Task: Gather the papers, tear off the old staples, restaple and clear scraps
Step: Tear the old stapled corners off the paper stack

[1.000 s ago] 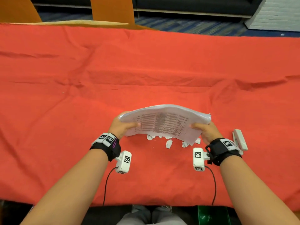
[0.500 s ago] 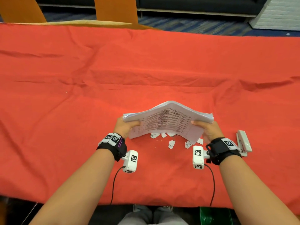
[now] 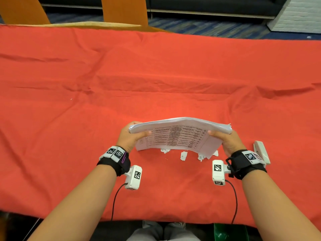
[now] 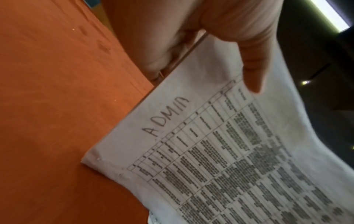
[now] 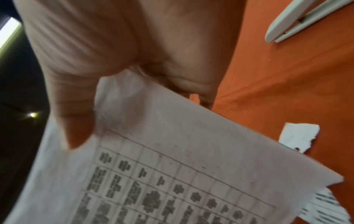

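Note:
A thick stack of printed papers (image 3: 178, 134) stands on its long edge above the red cloth, bowed upward in the middle. My left hand (image 3: 129, 136) grips its left end, thumb on the printed face (image 4: 252, 72). My right hand (image 3: 225, 138) grips the right end the same way, thumb on the top sheet (image 5: 76, 133). The top sheet (image 4: 220, 151) carries a table and the handwritten word ADMIN. Several torn paper scraps (image 3: 183, 155) lie on the cloth just below the stack; one torn scrap (image 5: 298, 137) shows beside the right hand. A white stapler (image 3: 261, 151) lies right of my right wrist.
The red tablecloth (image 3: 156, 75) covers the whole table, wrinkled across the middle. Orange chair backs (image 3: 124, 11) stand beyond the far edge. The near table edge runs just behind my forearms. The stapler (image 5: 298, 21) lies close to the right hand.
The stack has been lowered slightly and its upward bow has flattened a little. Both hands keep the same grip on its ends.

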Demonstrator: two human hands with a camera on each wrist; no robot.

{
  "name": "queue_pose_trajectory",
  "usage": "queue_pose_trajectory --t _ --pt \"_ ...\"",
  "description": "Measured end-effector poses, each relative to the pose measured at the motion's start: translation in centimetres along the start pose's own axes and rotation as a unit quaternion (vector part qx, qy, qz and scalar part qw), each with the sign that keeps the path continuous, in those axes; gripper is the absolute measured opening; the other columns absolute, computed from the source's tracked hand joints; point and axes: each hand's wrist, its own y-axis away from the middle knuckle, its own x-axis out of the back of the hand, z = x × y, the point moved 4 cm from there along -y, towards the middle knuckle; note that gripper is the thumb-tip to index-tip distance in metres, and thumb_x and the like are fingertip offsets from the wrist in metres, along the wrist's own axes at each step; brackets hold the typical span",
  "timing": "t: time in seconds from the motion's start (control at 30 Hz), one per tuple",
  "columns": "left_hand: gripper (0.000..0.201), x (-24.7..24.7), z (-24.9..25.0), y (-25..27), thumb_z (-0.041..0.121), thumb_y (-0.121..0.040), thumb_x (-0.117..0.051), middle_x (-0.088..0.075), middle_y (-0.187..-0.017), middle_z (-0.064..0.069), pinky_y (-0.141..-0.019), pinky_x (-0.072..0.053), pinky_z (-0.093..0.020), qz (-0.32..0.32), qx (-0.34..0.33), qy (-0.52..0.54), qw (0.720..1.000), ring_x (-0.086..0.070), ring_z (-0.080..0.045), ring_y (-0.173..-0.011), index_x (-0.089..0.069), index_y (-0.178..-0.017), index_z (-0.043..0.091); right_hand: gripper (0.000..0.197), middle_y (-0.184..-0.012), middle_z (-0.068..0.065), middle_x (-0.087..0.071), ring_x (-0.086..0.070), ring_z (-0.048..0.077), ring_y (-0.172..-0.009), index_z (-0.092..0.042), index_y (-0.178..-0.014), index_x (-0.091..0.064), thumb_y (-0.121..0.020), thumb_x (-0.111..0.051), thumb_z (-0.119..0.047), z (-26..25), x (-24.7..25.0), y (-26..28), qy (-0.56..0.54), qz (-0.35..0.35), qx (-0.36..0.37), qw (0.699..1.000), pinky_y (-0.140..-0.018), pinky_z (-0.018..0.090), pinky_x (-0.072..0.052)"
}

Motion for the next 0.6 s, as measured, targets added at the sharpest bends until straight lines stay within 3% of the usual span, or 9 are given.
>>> queue_pose_trajectory --t 0.07,0.13,0.2,0.3,0.43,0.6 --pt "0.032 0.0 1.1 0.5 0.03 -0.064 -0.082 -0.065 -0.078 0.004 -0.061 -0.047 -0.013 0.002 -0.035 0.01 0.999 -0.059 -0.005 -0.068 -0.063 -0.084 0.015 0.055 -0.078 -0.003 -0.071 -0.06 0.017 -0.077 -0.019 -0.08 -0.072 -0.042 -0.086 -0.057 -1.1 0.0 0.3 -0.005 0.002 0.02 1.0 -0.075 0.035 -0.045" --pt "0.032 0.0 1.7 0.7 0.045 -0.064 -0.075 -0.063 -0.076 0.005 -0.063 -0.045 -0.016 0.027 -0.057 0.012 0.998 -0.056 -0.006 -0.067 -0.062 -0.076 0.018 0.048 -0.069 -0.005 -0.067 -0.055 0.015 -0.069 -0.021 -0.073 -0.071 -0.054 -0.077 -0.065 -1.8 0.0 0.3 -0.013 0.014 0.032 0.999 -0.07 0.033 -0.04" --pt "0.03 -0.3 2.1 0.8 0.043 -0.074 -0.072 -0.061 -0.075 0.003 -0.066 -0.041 -0.022 0.053 -0.071 -0.001 0.996 -0.053 -0.01 -0.07 -0.06 -0.07 0.016 0.045 -0.064 -0.005 -0.066 -0.054 0.015 -0.066 -0.021 -0.068 -0.07 -0.064 -0.07 -0.066 -2.1 0.0 0.2 0.002 0.04 0.04 0.998 -0.069 0.033 -0.039" --pt "0.028 -0.7 2.1 0.9 0.029 -0.084 -0.069 -0.06 -0.072 0.002 -0.064 -0.039 -0.025 0.067 -0.07 -0.02 0.995 -0.051 -0.013 -0.068 -0.06 -0.073 0.005 0.029 -0.056 -0.008 -0.055 -0.047 0.011 -0.056 -0.021 -0.058 -0.063 -0.071 -0.066 -0.046 -2.1 -0.2 0.4 0.028 0.064 0.053 0.996 -0.062 0.029 -0.034" --pt "0.03 -0.4 2.0 0.6 0.034 -0.076 -0.067 -0.062 -0.073 0.008 -0.066 -0.04 -0.027 0.089 -0.063 -0.006 0.994 -0.052 -0.012 -0.07 -0.061 -0.075 0.004 0.017 -0.065 -0.005 -0.059 -0.048 0.014 -0.065 -0.021 -0.061 -0.065 -0.069 -0.063 -0.036 -2.0 0.3 0.3 0.016 0.092 0.058 0.994 -0.067 0.031 -0.034" --pt "0.026 -0.8 1.8 1.0 0.034 -0.076 -0.073 -0.057 -0.065 0.001 -0.056 -0.038 -0.023 0.077 -0.066 -0.011 0.995 -0.049 -0.013 -0.061 -0.061 -0.073 0.012 0.02 -0.056 -0.011 -0.058 -0.047 0.011 -0.057 -0.023 -0.062 -0.063 -0.079 -0.068 -0.034 -1.9 0.0 0.7 0.029 0.071 0.07 0.995 -0.06 0.027 -0.035"
